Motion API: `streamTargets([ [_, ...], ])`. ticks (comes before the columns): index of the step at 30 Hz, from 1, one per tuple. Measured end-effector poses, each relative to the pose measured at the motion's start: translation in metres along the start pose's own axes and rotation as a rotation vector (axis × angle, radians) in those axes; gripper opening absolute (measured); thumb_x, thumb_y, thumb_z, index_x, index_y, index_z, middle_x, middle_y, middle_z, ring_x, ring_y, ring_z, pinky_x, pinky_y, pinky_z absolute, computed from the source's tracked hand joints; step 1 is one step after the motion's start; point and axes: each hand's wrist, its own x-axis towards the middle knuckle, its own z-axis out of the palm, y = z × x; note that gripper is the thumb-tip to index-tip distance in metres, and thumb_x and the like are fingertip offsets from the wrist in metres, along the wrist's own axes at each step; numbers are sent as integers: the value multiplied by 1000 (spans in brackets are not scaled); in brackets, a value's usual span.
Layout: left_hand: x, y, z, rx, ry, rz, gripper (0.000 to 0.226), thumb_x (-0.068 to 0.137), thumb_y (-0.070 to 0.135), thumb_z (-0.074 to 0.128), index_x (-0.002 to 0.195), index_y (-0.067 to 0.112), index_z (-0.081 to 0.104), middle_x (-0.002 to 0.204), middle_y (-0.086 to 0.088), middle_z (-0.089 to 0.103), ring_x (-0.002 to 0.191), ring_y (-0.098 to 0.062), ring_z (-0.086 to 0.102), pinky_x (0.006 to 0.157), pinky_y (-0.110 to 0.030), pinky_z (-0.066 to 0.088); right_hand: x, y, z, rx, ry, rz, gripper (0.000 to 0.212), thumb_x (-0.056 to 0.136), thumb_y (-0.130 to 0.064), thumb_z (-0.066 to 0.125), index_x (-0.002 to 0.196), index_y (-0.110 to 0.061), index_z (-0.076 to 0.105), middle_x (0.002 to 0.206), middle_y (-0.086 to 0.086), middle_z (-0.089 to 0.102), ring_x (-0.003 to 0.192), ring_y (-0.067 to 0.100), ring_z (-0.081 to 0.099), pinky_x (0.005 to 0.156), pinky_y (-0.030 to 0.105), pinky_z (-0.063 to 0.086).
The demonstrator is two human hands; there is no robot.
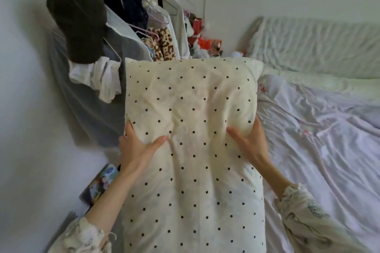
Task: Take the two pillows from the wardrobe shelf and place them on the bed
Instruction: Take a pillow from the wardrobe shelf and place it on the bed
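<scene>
A cream pillow with black dots [191, 109] fills the middle of the view, held up lengthwise in front of me. My left hand [136, 148] grips its left edge, thumb pressed into the top face. My right hand [251, 141] grips its right edge the same way. The bed [320, 133], covered in a crumpled pale lilac sheet, lies to the right of the pillow. Only one pillow shows; the wardrobe shelf is out of view.
A clothes rail [144, 12] with hung garments and a dark brown hat [79, 20] stands against the white wall at the left. Red and white clutter [202, 37] sits behind the pillow. A padded pale headboard [316, 41] runs along the far right. Colourful packages [102, 183] lie on the floor.
</scene>
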Motion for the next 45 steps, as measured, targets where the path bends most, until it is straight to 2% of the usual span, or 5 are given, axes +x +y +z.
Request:
streamTargets([
  [10, 151, 99, 145, -14, -124, 133, 123, 48, 67, 76, 145, 28, 11, 146, -13, 33, 131, -33, 35, 105, -51, 34, 176, 13, -41, -16, 217, 27, 89, 66, -48, 75, 140, -29, 29, 134, 5, 49, 118, 27, 50, 98, 53, 43],
  [15, 214, 133, 203, -73, -171, 173, 123, 46, 67, 78, 144, 32, 12, 145, -9, 34, 130, -30, 38, 105, -48, 36, 255, 17, -51, -37, 261, 40, 90, 66, -50, 75, 140, -26, 29, 131, 6, 49, 113, 26, 54, 93, 52, 47],
  [22, 323, 168, 300, -19, -234, 176, 124, 45, 70, 77, 143, 34, 10, 145, -11, 33, 133, -33, 32, 103, -60, 34, 384, 41, -45, -34, 290, 77, 91, 66, -49, 75, 140, -25, 28, 131, 7, 49, 115, 26, 52, 95, 53, 45],
  [40, 631, 309, 550, -84, -329, 317, 119, 54, 58, 80, 145, 26, 11, 150, -12, 27, 137, -32, 27, 105, -50, 30, 757, 66, -37, -46, 423, 140, 95, 59, -57, 71, 138, -25, 29, 128, 3, 52, 115, 26, 52, 94, 52, 45],
  [45, 694, 344, 630, -67, -348, 314, 120, 52, 62, 79, 145, 23, 15, 143, -15, 38, 131, -34, 35, 104, -50, 34, 860, 91, -51, -46, 420, 150, 91, 65, -52, 73, 140, -25, 29, 128, 5, 50, 114, 25, 51, 95, 52, 45],
])
